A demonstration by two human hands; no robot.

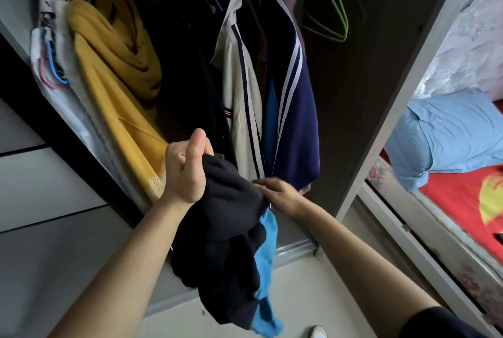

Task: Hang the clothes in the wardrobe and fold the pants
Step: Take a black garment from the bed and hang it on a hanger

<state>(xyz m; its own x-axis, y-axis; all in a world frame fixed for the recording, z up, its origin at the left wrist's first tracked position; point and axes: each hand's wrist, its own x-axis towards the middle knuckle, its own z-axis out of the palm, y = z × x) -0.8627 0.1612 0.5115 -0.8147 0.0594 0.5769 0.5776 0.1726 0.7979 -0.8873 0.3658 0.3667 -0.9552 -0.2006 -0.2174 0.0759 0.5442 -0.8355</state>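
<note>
Holding a bunched dark garment (pixel 228 218) up in front of the open wardrobe (pixel 381 125): left hand (pixel 186 171) has fingers and thumb clenched round its top edge and carries the weight. Right hand (pixel 277 193) reaches in with its fingers lying on the fabric's upper right edge. Can't tell if it pinches anything, as the thumb is hidden. Blue cloth (pixel 265 242) hangs out below the garment, either lining or a second piece. No hanger is visible on it, so I'd call this item not hung yet. Behind it several pieces are already up: yellow garment (pixel 117 71), white jacket with navy stripes (pixel 242 109), navy jacket with white stripes (pixel 296 125). Empty green hangers (pixel 324 33) are free on the rail's right end. No folded pants in view, so that part looks still open. Bed (pixel 449 201) sits beyond at right.
</note>
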